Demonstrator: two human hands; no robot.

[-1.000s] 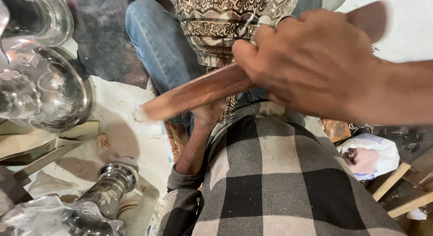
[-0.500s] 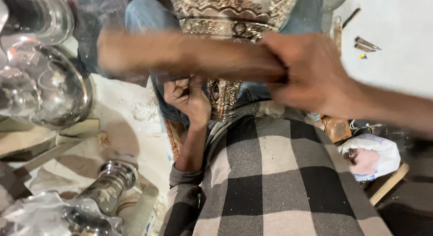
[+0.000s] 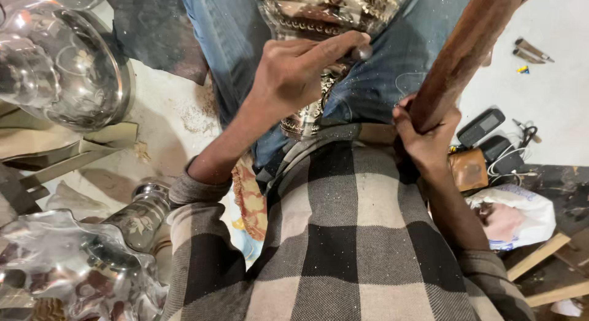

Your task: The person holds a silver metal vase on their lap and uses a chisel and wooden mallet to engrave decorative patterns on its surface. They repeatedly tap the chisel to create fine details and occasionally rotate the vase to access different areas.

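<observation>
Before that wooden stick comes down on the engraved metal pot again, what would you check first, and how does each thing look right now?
1. Right hand has a firm grip on the wooden stick: ok, fingers wrapped round its lower end.
2. Left hand holds the small metal tool against the engraved metal vessel: ok, though the tip's exact contact is hidden.
3. Vessel steadied between the jeans-clad legs: ok.
4. Stick raised clear of the left hand: ok, apart.
5. Phones and cables out of the swing path: cannot tell.
</observation>
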